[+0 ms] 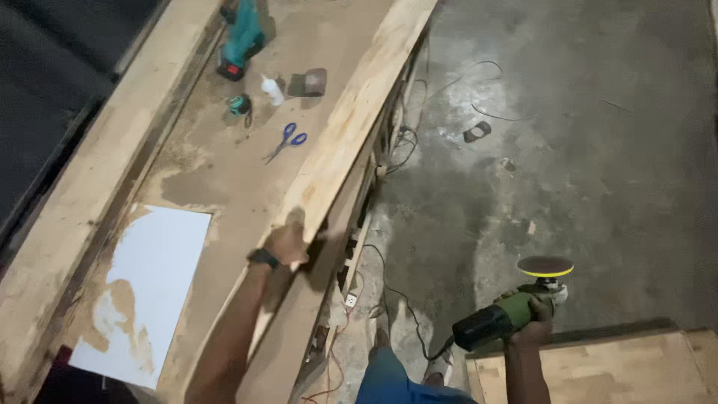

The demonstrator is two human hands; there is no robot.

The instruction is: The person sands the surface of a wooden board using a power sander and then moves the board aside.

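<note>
Left hand [288, 244]: fingers curled over the edge of a long wooden plank [351, 120], gripping it near the low end. Black wristwatch [262, 258] on that wrist. Plank stood on edge along the counter [224, 161] rim, running diagonally away toward the top of view.

Right hand [532, 323]: fingers wrapped tight round the green-and-black angle polisher [502, 314], held out over the concrete floor [568, 150], well apart from the plank. Round backing pad [545, 265] faced up, yellow rim showing. Cord [404, 303] trailed down toward a white socket strip [350, 300].

Further up the counter: blue-handled scissors [286, 139], small white bottle [272, 90], teal cordless drill [241, 39], white sheet [149, 288] lying flat near the left forearm. Second wooden panel [598, 370] low right.

Judgement on doing it well: plank pinned firmly against the rim so it could not tip, grip kept clear of the pad's path, tool kept away from body and cord until pad sat flat on the wood.
</note>
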